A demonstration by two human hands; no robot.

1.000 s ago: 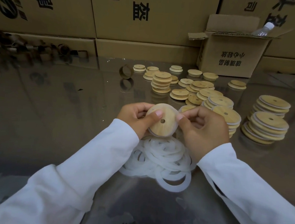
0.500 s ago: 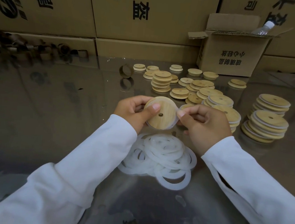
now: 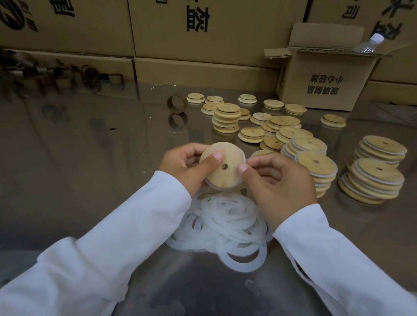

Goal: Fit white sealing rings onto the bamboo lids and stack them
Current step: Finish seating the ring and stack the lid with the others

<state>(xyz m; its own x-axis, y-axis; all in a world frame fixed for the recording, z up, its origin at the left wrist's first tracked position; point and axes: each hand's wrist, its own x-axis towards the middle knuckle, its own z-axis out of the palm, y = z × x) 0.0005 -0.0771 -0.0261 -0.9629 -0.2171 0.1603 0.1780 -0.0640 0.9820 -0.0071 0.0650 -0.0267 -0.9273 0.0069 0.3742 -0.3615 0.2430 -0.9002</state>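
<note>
Both hands [image 3: 181,167] [image 3: 280,181] pinch the bamboo lid [image 3: 222,179] at opposite edges

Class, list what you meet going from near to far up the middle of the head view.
Near to far: ring pile → held lid → lid stack → cartons.

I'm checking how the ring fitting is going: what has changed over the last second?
Very little. The left hand and right hand kept their grip on the bamboo lid. It rose slightly, then sank back, and the right thumb slid inward onto its right rim. The loose white rings and the lid stacks stayed put.
</note>
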